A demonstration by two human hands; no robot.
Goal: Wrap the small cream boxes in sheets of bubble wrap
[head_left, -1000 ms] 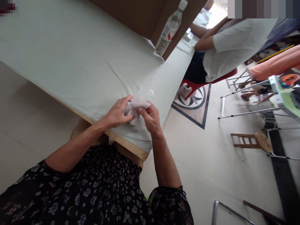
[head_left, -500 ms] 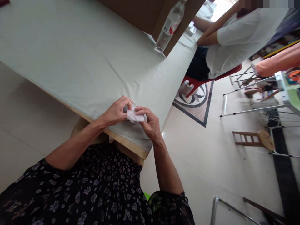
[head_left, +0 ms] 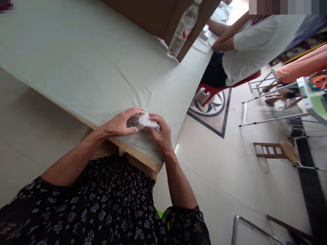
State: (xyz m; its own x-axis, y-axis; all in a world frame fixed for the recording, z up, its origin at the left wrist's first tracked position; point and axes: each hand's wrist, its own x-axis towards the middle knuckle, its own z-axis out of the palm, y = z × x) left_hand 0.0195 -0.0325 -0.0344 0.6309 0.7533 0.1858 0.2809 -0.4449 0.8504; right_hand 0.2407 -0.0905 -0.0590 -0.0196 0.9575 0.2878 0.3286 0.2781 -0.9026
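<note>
A small white crumpled bundle [head_left: 148, 121], like tissue or thin plastic, is between my two hands just above the corner of the cloth-covered table [head_left: 84, 78]. My right hand [head_left: 161, 132] pinches it, fingers over the top and thumb underneath. On the other side, my left hand [head_left: 120, 123] curves into a C shape, its thumb and fingertips at the bundle's left edge. A gap shows between the left thumb and fingers. Whatever may be inside the bundle is hidden.
A clear plastic bottle [head_left: 182, 32] stands against a brown cardboard box [head_left: 145, 15] at the back. Beyond it a person in a white shirt [head_left: 258, 47] sits on a red chair [head_left: 245, 80]. On the floor to the right are a wooden stool [head_left: 277, 150] and metal-framed furniture [head_left: 273, 121].
My left hand has opened wider and shifted slightly left. The white bundle has turned and moved up a little, and my right thumb now presses beneath it.
</note>
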